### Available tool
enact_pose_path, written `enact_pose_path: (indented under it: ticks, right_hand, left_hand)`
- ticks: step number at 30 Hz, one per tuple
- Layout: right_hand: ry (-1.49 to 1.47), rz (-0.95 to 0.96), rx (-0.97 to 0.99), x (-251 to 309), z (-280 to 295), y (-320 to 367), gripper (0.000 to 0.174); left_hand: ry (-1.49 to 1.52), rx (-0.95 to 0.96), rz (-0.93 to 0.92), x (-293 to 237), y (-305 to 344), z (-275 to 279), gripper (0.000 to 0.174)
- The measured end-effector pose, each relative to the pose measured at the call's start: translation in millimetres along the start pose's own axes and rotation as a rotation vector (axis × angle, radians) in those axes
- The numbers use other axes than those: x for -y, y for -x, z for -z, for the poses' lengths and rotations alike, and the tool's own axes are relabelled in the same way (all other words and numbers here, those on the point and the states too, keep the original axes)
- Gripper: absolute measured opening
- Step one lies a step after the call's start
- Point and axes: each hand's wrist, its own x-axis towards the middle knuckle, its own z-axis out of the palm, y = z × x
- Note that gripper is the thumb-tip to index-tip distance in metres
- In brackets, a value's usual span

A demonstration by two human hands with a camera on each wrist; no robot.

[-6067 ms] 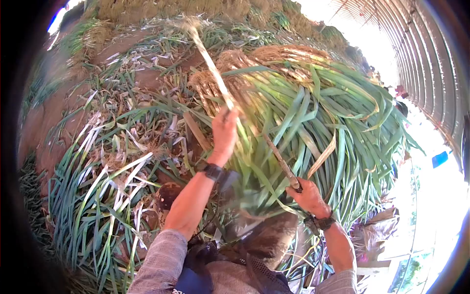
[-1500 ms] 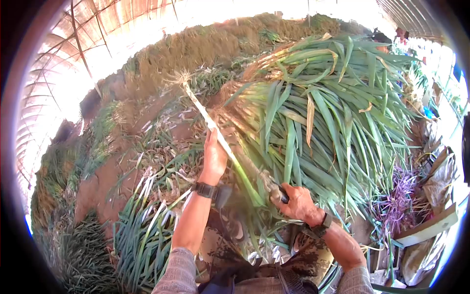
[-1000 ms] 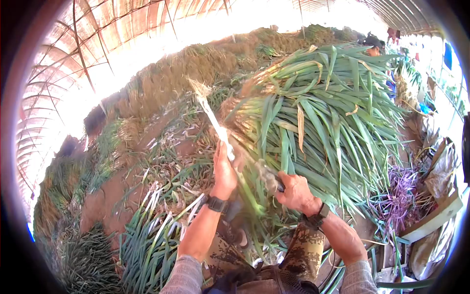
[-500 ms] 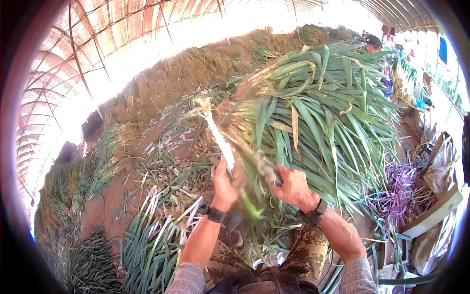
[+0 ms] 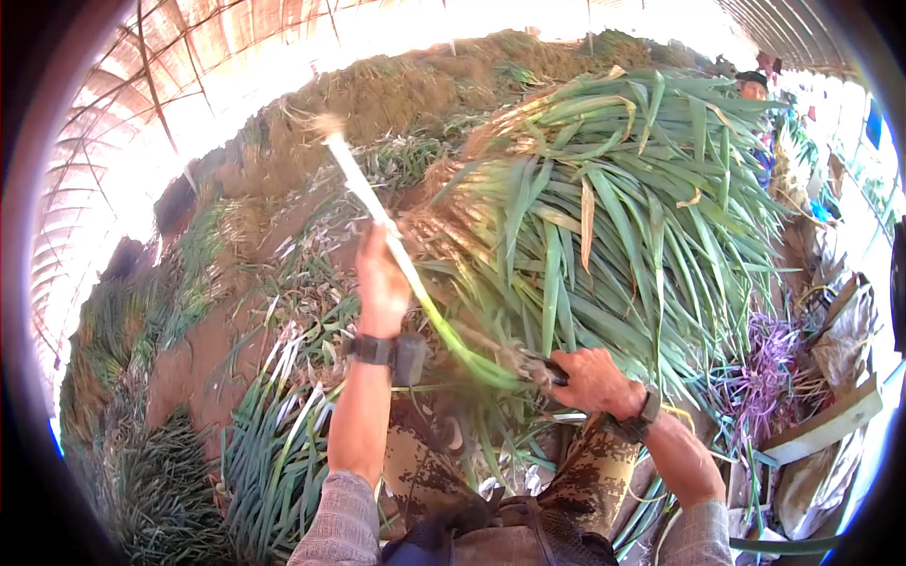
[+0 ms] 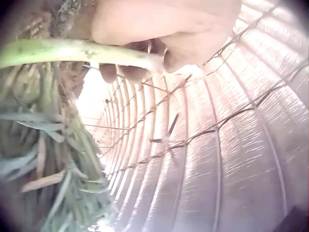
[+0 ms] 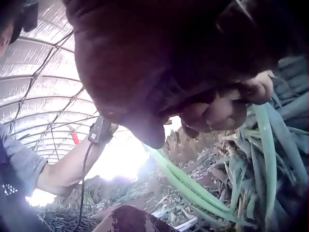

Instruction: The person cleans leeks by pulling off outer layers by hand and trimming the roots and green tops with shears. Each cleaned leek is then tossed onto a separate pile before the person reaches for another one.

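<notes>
The left hand [image 5: 382, 292] on my feed is closed round a single leek [image 5: 359, 187], its grip narrow, with the stalk caught between thumb and curled fingers. The leek slants across that grip: its white shank and blurred roots [image 5: 327, 125] stick out beyond the fingertips, and its green part runs down toward the right hand [image 5: 596, 380]. My left wrist view shows the stalk passing into the curled fingers.

My other grip, the right hand, is wrapped round a dark handle [image 5: 557, 374], which points back toward the leek. Whatever extends from the handle is too blurred for me to name, and I can't tell whether it touches the green leaves beside it. A wrist camera [image 5: 409, 359] sits just below the left grip.

Beyond the right grip and spreading to its right, I have a big heap of leeks [image 5: 623, 245], roots toward the left hand's side, leaves fanned outward. Below and left of the left grip lies a bunch of leeks [image 5: 274, 462] with pale shanks. Camouflage trousers [image 5: 593, 472] show beneath both hands. Well to the right of the right grip are purple strands [image 5: 763, 373] and a pale board [image 5: 826, 423]; past the heap, another person [image 5: 753, 88] is partly visible.
</notes>
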Motion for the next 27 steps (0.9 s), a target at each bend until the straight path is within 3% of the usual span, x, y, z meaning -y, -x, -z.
enact_pose_path:
  ticks: [1,2,3,4,6,7,10,12,13,15,16,17,19,20,21,23,25,26,27]
  right_hand:
    - [0.004,0.007,-0.002,-1.9,-1.7,-4.7,0.036]
    - [0.016,-0.019,-0.032,-5.4,-8.3,-7.4,0.033]
    - [0.029,-0.094,-0.068,-10.9,-12.2,8.1,0.030]
    - [0.021,-0.029,-0.019,-8.0,-7.0,12.9,0.032]
    - [0.001,-0.094,0.050,-6.0,-3.4,25.3,0.031]
    - [-0.058,-0.147,-0.006,-2.2,-4.8,34.7,0.031]
    - [-0.218,-0.280,-0.084,-12.4,-11.1,57.8,0.037]
    - [-0.248,-0.322,-0.088,-20.0,-13.9,81.8,0.041]
    - [-0.263,-0.319,-0.083,-24.5,-19.7,92.3,0.042]
    - [-0.241,-0.368,-0.128,-27.5,-36.1,118.0,0.044]
    - [-0.220,-0.180,-0.280,-32.1,-47.3,126.9,0.044]
    - [-0.195,0.014,-0.432,-38.0,-59.6,135.7,0.045]
    - [-0.251,-0.031,-0.441,-29.5,-66.3,155.3,0.044]
    - [-0.280,-0.193,-0.313,-21.3,-62.5,168.3,0.045]
    - [-0.309,-0.352,-0.180,-11.5,-52.0,176.0,0.046]
    - [-0.293,-0.366,-0.194,-9.7,-46.5,182.2,0.046]
    - [-0.371,-0.372,-0.283,-6.4,-47.1,187.0,0.044]
    - [-0.356,-0.365,-0.322,-9.4,-55.0,188.2,0.038]
    - [-0.358,-0.392,-0.331,-4.6,-53.5,189.7,0.038]
  left_hand:
    - [-0.234,-0.013,0.018,20.7,9.4,22.0,0.019]
    - [-0.571,0.015,0.173,44.1,21.5,42.3,0.025]
    - [-0.860,0.071,0.177,85.5,41.0,88.8,0.030]
    - [-1.148,0.130,0.169,126.8,60.5,134.6,0.037]
    - [-1.002,-0.045,0.279,101.7,74.3,86.3,0.030]
    - [-1.096,-0.054,-0.164,122.2,60.9,105.0,0.026]
    - [-0.237,-0.098,0.056,26.2,26.2,6.7,0.025]
    - [-0.149,0.332,-0.142,-44.1,-10.8,-6.1,0.016]
    - [-0.105,0.190,-0.294,-77.4,-11.3,-41.4,0.017]
    - [0.075,0.371,-0.407,-157.0,-24.3,-61.2,0.017]
    - [-0.098,0.632,-0.592,-173.1,-3.5,-99.7,0.021]
    - [-0.074,0.493,-0.750,-178.2,13.8,-138.4,0.017]
    - [0.051,0.862,-0.744,-198.0,6.0,-151.5,0.018]
    - [0.073,0.872,-0.738,-184.2,2.1,-155.4,0.018]
    - [0.120,0.745,-0.765,-157.4,10.6,-173.9,0.023]
    - [0.028,0.620,-0.700,-100.4,26.7,-209.7,0.020]
    - [-0.337,0.495,-0.582,-19.2,62.0,-263.9,0.018]
    - [-0.620,0.519,-0.520,20.9,84.2,-295.4,0.017]
    - [-0.801,0.676,-0.434,65.3,118.5,-328.6,0.017]
